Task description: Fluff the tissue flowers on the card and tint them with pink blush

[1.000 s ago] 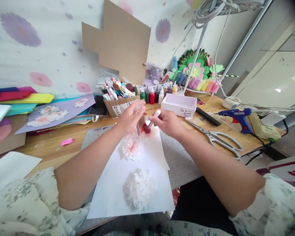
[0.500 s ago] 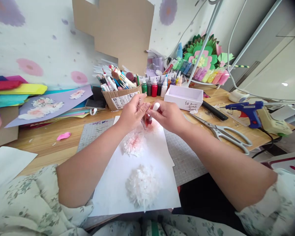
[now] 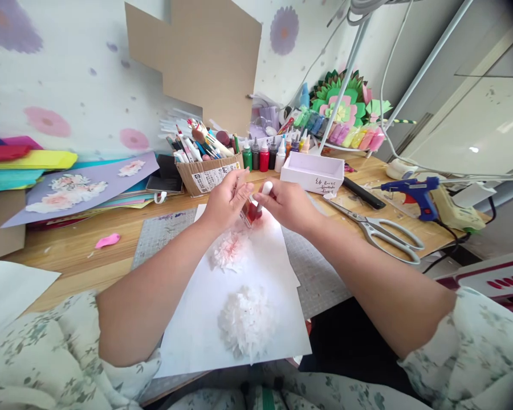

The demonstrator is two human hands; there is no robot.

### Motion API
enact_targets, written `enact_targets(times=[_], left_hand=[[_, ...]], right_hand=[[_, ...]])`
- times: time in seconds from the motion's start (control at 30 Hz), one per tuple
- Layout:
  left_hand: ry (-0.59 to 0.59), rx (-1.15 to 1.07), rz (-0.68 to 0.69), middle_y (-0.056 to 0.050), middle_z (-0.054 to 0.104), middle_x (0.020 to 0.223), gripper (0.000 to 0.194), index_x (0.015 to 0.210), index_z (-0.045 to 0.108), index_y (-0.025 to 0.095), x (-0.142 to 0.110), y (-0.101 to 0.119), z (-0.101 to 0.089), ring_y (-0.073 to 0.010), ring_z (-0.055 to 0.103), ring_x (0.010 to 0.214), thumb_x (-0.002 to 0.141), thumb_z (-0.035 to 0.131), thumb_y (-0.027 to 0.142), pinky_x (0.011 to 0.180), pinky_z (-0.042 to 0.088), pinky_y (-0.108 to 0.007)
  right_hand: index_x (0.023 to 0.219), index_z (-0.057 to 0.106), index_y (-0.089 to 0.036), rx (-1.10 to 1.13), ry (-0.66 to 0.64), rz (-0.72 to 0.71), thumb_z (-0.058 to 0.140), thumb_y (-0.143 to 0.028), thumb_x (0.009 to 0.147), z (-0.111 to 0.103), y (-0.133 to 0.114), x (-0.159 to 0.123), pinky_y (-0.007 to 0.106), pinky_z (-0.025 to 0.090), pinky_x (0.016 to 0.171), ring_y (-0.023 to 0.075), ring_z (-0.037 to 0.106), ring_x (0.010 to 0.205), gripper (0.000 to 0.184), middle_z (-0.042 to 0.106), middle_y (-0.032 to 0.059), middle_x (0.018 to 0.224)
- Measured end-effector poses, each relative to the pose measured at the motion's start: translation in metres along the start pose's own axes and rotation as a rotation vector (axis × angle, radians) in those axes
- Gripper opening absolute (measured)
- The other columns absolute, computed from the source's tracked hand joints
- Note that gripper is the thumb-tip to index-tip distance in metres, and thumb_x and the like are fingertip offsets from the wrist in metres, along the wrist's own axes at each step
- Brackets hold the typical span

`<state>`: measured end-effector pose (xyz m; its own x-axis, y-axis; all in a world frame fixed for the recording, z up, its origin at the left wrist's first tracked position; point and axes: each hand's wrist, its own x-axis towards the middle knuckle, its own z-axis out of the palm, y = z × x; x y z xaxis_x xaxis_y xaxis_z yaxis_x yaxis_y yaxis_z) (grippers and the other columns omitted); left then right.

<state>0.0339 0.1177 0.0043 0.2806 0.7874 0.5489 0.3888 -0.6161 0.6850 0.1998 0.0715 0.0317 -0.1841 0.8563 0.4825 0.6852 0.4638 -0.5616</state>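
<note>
My left hand (image 3: 227,199) is closed round a small flat case with a clear edge (image 3: 245,217), mostly hidden by the fingers. In my right hand (image 3: 288,204) is a brush with a white handle (image 3: 267,187), pinched between thumb and fingers. Its dark red head (image 3: 255,211) is down against or very close to the case; I cannot tell if they touch. Just below the hands lies a ruffled paper flower with a pink centre (image 3: 232,250). A larger, nearly white ruffled flower (image 3: 248,322) lies closer to me. Both rest on a white paper sheet (image 3: 188,341), pink-tinted under the hands.
A grey cutting mat (image 3: 320,273) lies beneath the sheet. Scissors (image 3: 378,230) and a blue glue gun (image 3: 414,193) are on the right. Behind stand a cardboard box of pens and brushes (image 3: 209,173), several paint bottles (image 3: 264,156) and a white box (image 3: 312,173).
The view has shifted slightly. Both hands stay together over the sheet, and the brush handle has tipped a little more upright, with more red showing between the hands.
</note>
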Motion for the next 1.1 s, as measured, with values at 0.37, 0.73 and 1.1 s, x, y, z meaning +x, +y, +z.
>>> enact_targets(times=[0.37, 0.73, 1.1], left_hand=[[0.004, -0.151, -0.008, -0.013, 0.061, 0.124, 0.054, 0.122, 0.053, 0.019, 0.0004, -0.0069, 0.0021, -0.028, 0.059, 0.112, 0.087, 0.047, 0.059, 0.097, 0.044, -0.045], [0.04, -0.044, 0.027, -0.012, 0.064, 0.12, 0.052, 0.121, 0.053, 0.019, 0.001, -0.0077, 0.0013, -0.0254, 0.061, 0.108, 0.088, 0.046, 0.059, 0.094, 0.046, -0.042], [0.045, -0.094, 0.041, -0.011, 0.064, 0.114, 0.052, 0.121, 0.053, 0.018, 0.0019, -0.0085, 0.002, -0.0244, 0.063, 0.101, 0.088, 0.047, 0.058, 0.092, 0.047, -0.041]], right_hand=[[0.071, 0.053, -0.018, 0.013, 0.015, -0.04, 0.05, -0.034, 0.09, -0.0009, 0.0009, -0.0027, 0.025, 0.036, 0.063, 0.014, 0.056, 0.067, 0.025, 0.063, 0.0022, 0.071], [0.072, 0.052, -0.018, -0.017, 0.085, 0.014, 0.049, -0.039, 0.089, 0.0005, 0.002, -0.0022, 0.024, 0.033, 0.057, 0.0121, 0.05, 0.06, 0.027, 0.058, -0.0002, 0.064], [0.068, 0.05, -0.019, -0.044, 0.108, 0.015, 0.049, -0.039, 0.088, 0.0005, 0.0095, -0.001, 0.025, 0.033, 0.057, 0.013, 0.052, 0.059, 0.029, 0.057, -0.0004, 0.062]])
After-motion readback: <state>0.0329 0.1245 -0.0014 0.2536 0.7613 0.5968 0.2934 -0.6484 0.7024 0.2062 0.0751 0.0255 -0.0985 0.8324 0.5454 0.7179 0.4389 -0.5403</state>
